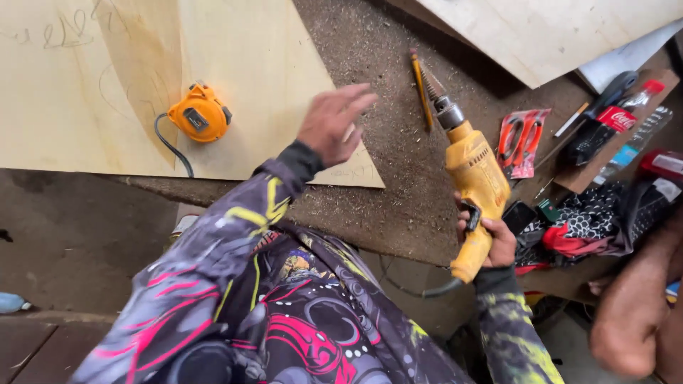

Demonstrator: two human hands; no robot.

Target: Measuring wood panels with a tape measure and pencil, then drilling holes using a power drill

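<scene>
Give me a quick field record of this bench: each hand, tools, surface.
left hand: open, fingers spread, hovering over the pale plywood sheet's corner, holding nothing
right hand: gripping the yellow corded electric drill, bit pointing away
near drill bit: yellow pencil lying on the sawdust-covered workbench
on plywood: orange tape measure
right of drill: red-handled scissors in packaging
other person: bare arm at lower right

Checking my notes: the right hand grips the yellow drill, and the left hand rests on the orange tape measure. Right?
Not quite. The head view shows the left hand open in the air, apart from the orange tape measure lying on the plywood sheet. The right hand does grip the yellow drill.
</scene>
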